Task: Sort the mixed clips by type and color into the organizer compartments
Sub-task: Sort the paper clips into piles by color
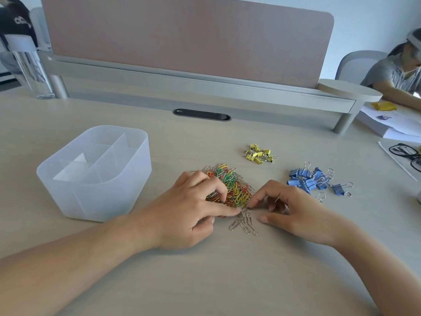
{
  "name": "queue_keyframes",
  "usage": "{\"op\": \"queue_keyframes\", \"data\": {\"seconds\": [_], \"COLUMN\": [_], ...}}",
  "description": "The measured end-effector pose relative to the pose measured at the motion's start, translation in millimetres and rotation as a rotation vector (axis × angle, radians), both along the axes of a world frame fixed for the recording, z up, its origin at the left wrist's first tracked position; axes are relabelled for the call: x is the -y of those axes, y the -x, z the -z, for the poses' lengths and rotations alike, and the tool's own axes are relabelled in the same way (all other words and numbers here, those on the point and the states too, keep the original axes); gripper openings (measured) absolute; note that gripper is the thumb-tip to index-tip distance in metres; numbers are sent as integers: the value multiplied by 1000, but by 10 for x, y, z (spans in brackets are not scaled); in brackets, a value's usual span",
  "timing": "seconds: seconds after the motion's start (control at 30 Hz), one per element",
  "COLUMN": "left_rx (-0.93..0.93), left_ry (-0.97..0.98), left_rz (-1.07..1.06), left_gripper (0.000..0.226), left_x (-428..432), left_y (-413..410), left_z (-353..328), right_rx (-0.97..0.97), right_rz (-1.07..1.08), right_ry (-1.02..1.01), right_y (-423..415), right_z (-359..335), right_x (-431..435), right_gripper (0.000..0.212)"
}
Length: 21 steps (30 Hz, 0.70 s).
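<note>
A heap of mixed coloured and silver paper clips (234, 185) lies mid-table. My left hand (193, 208) rests on its left side, its index finger stretched out to the heap's near edge. My right hand (293, 210) reaches in from the right with curled fingers, its index tip at the same edge, and a silver clip (276, 199) shows between its fingers. Several silver paper clips (245, 224) lie apart between my hands. Yellow binder clips (259, 153) and blue binder clips (312, 179) form two separate groups. The translucent organizer (68, 197) stands to the left.
A desk divider with a shelf (205, 87) runs along the back. A clear bottle (32, 67) stands at the far left. Glasses (405, 153) and papers (391, 126) lie at the right, where another person (396, 76) sits.
</note>
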<state>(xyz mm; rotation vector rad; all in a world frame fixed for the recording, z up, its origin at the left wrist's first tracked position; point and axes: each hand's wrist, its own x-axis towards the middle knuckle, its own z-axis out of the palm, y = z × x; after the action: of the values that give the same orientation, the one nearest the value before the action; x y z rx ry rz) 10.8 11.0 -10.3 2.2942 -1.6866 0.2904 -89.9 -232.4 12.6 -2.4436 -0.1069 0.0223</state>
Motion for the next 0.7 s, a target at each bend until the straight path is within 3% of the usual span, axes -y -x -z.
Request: {"op": "queue_keyframes", "data": {"seconds": [0.17,0.3,0.5,0.7], "left_rx": [-37,-60,-74,-159], "left_ry": [31,106,116,164], "left_rz": [35,63,48,108], "left_gripper": [43,24,27,13], "left_x": [-8,-16,-12,7], "left_y": [-12,-27,-65,-61], "left_z": [-6,-10,6,-16], "right_rx": [-32,0,50,78], "right_rz": [-10,-71,-76,-136], "right_ry": [-44,-117,-127,-131], "right_y": [11,0,6,23], "right_z": [-34,11,42,86], "right_x": [-16,-100,-214,-333], "right_gripper": [30,22,11,8]}}
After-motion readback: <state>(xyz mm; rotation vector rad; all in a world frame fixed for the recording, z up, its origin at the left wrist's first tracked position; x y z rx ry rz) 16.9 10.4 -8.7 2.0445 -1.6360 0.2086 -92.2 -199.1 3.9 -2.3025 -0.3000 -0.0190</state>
